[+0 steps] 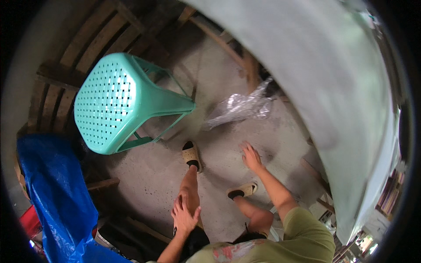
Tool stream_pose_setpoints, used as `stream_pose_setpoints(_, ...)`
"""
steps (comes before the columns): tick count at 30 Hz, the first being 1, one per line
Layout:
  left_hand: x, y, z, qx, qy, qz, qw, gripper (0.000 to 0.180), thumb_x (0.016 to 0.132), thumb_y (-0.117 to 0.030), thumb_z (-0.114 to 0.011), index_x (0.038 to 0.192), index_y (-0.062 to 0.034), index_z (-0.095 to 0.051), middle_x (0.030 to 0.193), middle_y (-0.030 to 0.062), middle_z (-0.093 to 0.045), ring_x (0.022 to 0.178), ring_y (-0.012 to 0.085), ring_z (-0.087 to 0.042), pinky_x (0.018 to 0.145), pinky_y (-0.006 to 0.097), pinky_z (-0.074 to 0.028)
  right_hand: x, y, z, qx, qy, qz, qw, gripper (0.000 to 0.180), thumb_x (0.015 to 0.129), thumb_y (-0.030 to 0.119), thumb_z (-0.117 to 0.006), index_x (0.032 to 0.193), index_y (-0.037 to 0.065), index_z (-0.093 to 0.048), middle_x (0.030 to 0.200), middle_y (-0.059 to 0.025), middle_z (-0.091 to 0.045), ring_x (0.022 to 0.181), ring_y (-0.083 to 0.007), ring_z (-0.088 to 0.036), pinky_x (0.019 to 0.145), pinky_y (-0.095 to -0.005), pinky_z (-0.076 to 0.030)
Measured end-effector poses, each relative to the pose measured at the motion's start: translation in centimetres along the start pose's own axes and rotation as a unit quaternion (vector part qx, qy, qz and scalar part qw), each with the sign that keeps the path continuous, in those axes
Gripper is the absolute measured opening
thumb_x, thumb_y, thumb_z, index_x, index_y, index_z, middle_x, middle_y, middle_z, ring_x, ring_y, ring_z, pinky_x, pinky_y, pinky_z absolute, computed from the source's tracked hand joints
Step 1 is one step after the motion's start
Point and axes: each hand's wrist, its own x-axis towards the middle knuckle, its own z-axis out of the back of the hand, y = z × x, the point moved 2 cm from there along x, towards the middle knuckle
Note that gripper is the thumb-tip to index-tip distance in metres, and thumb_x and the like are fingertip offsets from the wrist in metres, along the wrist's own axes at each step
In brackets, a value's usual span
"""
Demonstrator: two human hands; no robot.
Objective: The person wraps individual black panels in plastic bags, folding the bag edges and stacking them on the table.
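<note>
My left hand (184, 215) hovers over or rests on my left knee, its fingers spread and nothing in them; whether it touches the leg I cannot tell. Out over the floor to the right, my right hand (251, 156) is stretched forward with bare, slightly blurred fingers apart. Ahead and to the left stands a turquoise plastic stool (109, 103) with a woven-pattern seat full of square holes. Beyond my right hand a crumpled sheet of clear plastic film (241, 105) lies on the floor.
Blue tarpaulin (57, 184) drapes at the lower left. Wooden pallets (87, 44) lie behind the stool. A large pale sheet-like surface (324, 70) fills the right side. My feet, in tan clogs (191, 155), are on the concrete floor (144, 193).
</note>
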Motion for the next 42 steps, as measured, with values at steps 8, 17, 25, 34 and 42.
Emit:
stream_pose_setpoints(8, 5.2, 0.8, 0.9, 0.067, -0.039, 0.019, 0.997, 0.073, 0.077, -0.050, -0.051, 0.134, -0.0127, -0.024, 0.136, 0.0184, -0.024, 0.123, 0.0386, -0.025, 0.095, 0.051, -0.025, 27.9, -2.8, -12.1, -0.399, -0.088, 0.131, 0.903, 0.077, 0.075, 0.011, -0.054, 0.137, 0.026, -0.009, 0.134, -0.0092, -0.033, 0.122, -0.0227, -0.033, 0.098, -0.0558, -0.019)
stream_pose_setpoints(17, 4.8, 1.0, 1.5, 0.081, 0.022, 0.027, 0.996, 0.076, 0.075, -0.048, -0.053, 0.134, -0.0103, -0.022, 0.136, 0.0188, -0.021, 0.124, 0.0365, -0.022, 0.094, 0.051, -0.026, 13.3, 0.2, -16.9, 0.389, -0.036, -0.033, 0.920, 0.035, 0.076, 0.022, -0.064, 0.106, 0.008, -0.054, 0.079, -0.0061, -0.061, 0.072, -0.0177, -0.057, 0.070, -0.0298, -0.044)
stream_pose_setpoints(25, 6.2, -10.2, 8.8, -0.350, -0.012, -0.256, 0.901, 0.114, 0.058, -0.060, -0.065, 0.136, -0.0016, -0.005, 0.140, 0.0206, -0.010, 0.129, 0.0366, -0.010, 0.103, 0.046, -0.014, -12.4, 6.8, 13.3, 0.608, -0.174, -0.059, 0.772, 0.012, 0.080, 0.011, -0.060, 0.088, 0.005, -0.053, 0.076, 0.0037, -0.052, 0.073, -0.0040, -0.045, 0.064, -0.0186, -0.037)
stream_pose_setpoints(34, -9.2, -37.4, 10.1, -0.313, 0.455, -0.449, 0.702, 0.073, 0.068, -0.037, -0.071, 0.122, 0.0027, -0.042, 0.115, 0.0160, -0.050, 0.108, 0.0229, -0.046, 0.092, 0.032, -0.035, -35.9, 4.2, 26.7, 0.670, -0.429, 0.012, 0.605, 0.027, 0.089, 0.031, -0.046, 0.099, 0.007, -0.047, 0.091, -0.0001, -0.050, 0.085, -0.0078, -0.046, 0.077, -0.0221, -0.037)
stream_pose_setpoints(42, -25.1, -45.6, 9.7, -0.432, 0.321, -0.372, 0.756, 0.029, 0.070, -0.021, -0.072, 0.087, 0.0009, -0.061, 0.079, 0.0057, -0.061, 0.072, 0.0116, -0.054, 0.066, 0.027, -0.043, -50.6, 3.7, 33.3, 0.214, -0.655, -0.019, 0.724, 0.065, 0.062, 0.036, -0.076, 0.111, 0.007, -0.044, 0.101, -0.0089, -0.048, 0.088, -0.0184, -0.049, 0.072, -0.0296, -0.041)
